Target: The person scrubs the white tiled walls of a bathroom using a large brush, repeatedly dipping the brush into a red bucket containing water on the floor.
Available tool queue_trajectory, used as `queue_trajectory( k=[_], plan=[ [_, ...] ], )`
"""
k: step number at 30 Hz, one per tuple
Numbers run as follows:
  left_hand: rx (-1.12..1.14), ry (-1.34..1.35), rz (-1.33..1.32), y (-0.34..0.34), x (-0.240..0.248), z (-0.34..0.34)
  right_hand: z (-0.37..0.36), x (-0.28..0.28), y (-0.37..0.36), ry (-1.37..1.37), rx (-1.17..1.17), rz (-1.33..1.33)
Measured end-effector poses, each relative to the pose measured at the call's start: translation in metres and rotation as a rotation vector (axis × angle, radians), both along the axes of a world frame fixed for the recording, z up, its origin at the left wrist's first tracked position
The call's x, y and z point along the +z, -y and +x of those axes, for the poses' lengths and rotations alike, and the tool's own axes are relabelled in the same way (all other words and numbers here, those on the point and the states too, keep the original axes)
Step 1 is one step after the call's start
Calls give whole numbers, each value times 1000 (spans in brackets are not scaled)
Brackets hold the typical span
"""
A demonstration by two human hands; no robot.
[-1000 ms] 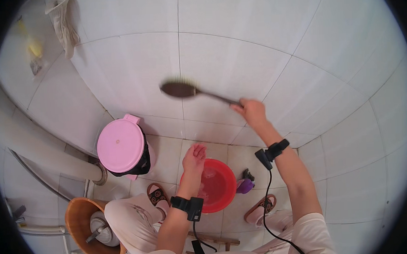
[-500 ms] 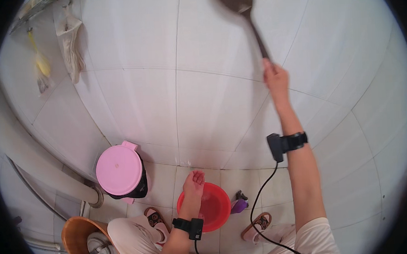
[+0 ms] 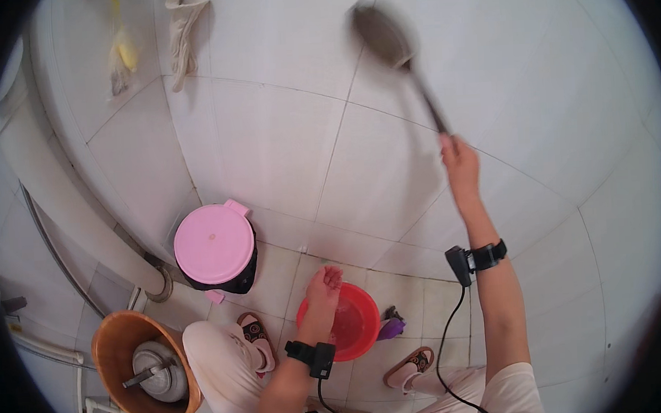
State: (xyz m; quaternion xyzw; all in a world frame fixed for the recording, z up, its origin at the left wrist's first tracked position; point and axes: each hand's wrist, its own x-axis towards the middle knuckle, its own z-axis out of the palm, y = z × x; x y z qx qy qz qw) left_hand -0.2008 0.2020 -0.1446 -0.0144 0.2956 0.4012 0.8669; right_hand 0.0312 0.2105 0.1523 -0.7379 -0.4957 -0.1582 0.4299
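Note:
My right hand [image 3: 461, 171] is closed around the dark handle of a long-handled brush [image 3: 384, 36]. Its oval brownish head is held high, up by the white tiled wall, and smeared by motion; the bristle side cannot be made out. Lower down, my left hand [image 3: 323, 291] hangs over the edge of a red basin [image 3: 366, 306], fingers loosely curled and nothing seen in them. Water seems to lie in the basin, which stands on the floor between my feet.
A bin with a pink lid [image 3: 214, 244] stands by the wall corner. At the lower left, a wooden bucket [image 3: 108, 358] holds a grey kettle [image 3: 160, 372]. A purple item [image 3: 391, 328] lies beside the basin. Pale pipe [image 3: 95, 207] runs along the left; cloth [image 3: 184, 46] hangs above.
My view has turned, so wall and floor things sit farther right. The brush head has come lower in view, my right hand with it. My left hand stays over the basin.

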Motion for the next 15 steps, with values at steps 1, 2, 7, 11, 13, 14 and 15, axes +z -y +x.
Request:
queue_trajectory(
  k=[1,2,7,11,13,14,15],
  plan=[
    [-4,8,-12,1,-1,0,-7,15,-8,-250,79,103],
    [6,10,-16,1,-2,0,-22,32,-11,-454,166,154],
    [15,3,19,-3,-10,-1,-33,-33,-73,38,101,-111],
    [14,-38,13,-8,-8,-15,-82,-105,-87,374,163,-496],
    [36,-27,-16,-10,-9,-22,-89,-111,-83,360,140,-505],
    [45,-25,-19,-12,-8,-25,-92,-102,-84,364,149,-506],
    [59,-26,-22,-13,-8,-27,-92,-90,-83,326,119,-413]
  ],
)
